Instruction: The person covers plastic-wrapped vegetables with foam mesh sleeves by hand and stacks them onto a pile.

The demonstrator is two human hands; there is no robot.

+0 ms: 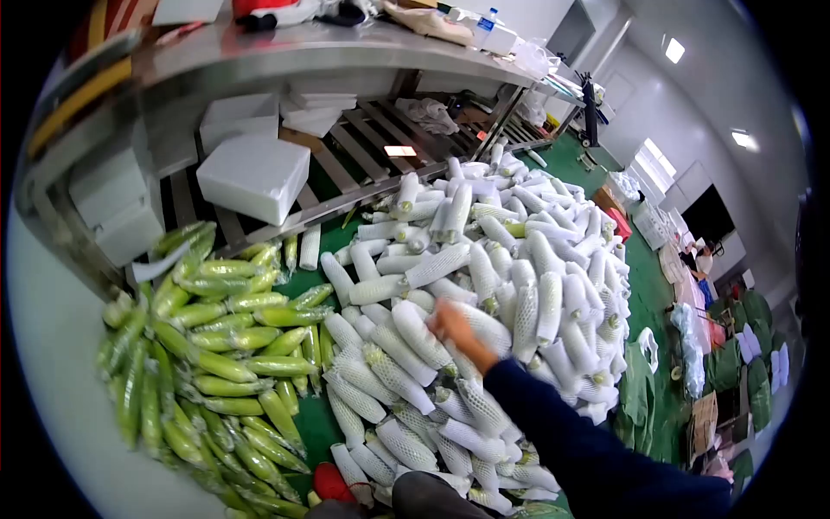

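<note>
My right hand (pixel 458 329), in a dark blue sleeve (pixel 596 441), reaches over a heap of corn ears in white foam net sleeves. Its fingers are curled together and slightly blurred, beside the upper end of a foam-sleeved ear of corn (pixel 419 337). What lies between the fingertips is hidden, so I cannot make out what they hold. My left hand is out of view. To the left lies a pile of green ears of corn (pixel 220 363) in clear plastic wrap, without foam sleeves.
A metal table (pixel 346 48) with a slatted lower shelf (pixel 346 164) stands behind the piles. White foam boxes (pixel 255 177) sit on that shelf. My knees and a red shoe (pixel 333 483) are at the bottom. Far right, another person (pixel 702 259) is near bags and boxes.
</note>
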